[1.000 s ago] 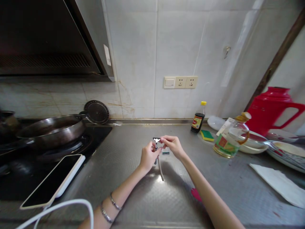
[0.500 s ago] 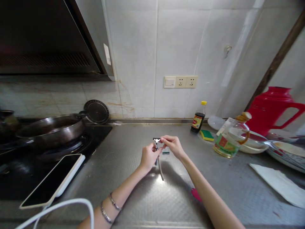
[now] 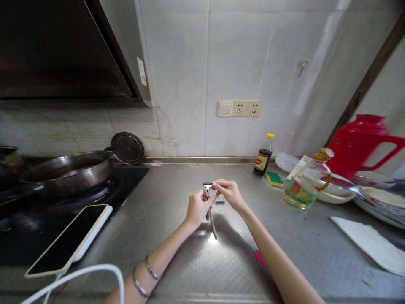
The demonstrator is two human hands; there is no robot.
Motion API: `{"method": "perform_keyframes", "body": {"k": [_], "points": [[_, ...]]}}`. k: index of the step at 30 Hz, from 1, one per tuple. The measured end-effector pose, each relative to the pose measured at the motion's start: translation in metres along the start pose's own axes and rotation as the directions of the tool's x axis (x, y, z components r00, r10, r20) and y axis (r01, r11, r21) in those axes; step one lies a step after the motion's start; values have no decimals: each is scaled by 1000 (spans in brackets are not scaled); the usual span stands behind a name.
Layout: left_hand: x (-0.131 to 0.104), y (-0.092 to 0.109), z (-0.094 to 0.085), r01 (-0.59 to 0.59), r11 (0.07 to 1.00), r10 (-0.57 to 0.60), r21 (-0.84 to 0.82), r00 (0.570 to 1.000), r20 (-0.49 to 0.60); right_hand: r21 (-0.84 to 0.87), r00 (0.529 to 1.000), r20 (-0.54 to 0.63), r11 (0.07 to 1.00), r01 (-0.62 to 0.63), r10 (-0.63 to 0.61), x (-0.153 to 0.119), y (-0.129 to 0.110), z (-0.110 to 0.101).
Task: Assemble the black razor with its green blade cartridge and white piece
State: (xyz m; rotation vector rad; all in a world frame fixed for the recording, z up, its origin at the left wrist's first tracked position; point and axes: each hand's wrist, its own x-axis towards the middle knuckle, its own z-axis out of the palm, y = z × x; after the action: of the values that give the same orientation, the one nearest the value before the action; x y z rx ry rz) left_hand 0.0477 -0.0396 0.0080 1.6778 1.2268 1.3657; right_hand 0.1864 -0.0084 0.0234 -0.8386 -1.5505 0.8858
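Both of my hands meet over the middle of the steel counter at a razor (image 3: 207, 187) with a dark bar-shaped head and a silvery neck. My left hand (image 3: 196, 207) is closed round its handle, whose dark lower end shows below the fingers. With its fingertips, my right hand (image 3: 230, 193) pinches the right end of the razor's head. Just behind the hands, a small clear case with a green edge (image 3: 220, 202) lies on the counter, partly hidden. A thin grey-brown curved strip (image 3: 214, 228) shows under my left hand; its upper end is hidden.
Left are a phone (image 3: 69, 238) with a white cable (image 3: 95, 267) and a steel pan (image 3: 69, 173) on the stove. To the right stand a sauce bottle (image 3: 262, 160), sponge (image 3: 274, 179), glass jug (image 3: 302, 188), red thermos (image 3: 360, 143) and paper sheet (image 3: 370, 242). A pink object (image 3: 259, 256) lies by my right forearm.
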Motion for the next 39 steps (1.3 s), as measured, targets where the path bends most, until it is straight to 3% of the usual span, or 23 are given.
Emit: {"method": "perform_keyframes", "body": {"k": [11, 32, 39], "points": [[0, -1, -1, -7, 999, 8, -40, 999, 39, 46, 998, -16, 997, -54, 55, -1, -6, 1], [-2, 0, 2, 102, 981, -93, -168, 994, 62, 13, 999, -28, 1000, -15, 16, -4, -8, 4], [-3, 0, 2, 86, 980, -78, -180, 996, 49, -22, 1000, -1, 1000, 4, -5, -5, -11, 1]]}}
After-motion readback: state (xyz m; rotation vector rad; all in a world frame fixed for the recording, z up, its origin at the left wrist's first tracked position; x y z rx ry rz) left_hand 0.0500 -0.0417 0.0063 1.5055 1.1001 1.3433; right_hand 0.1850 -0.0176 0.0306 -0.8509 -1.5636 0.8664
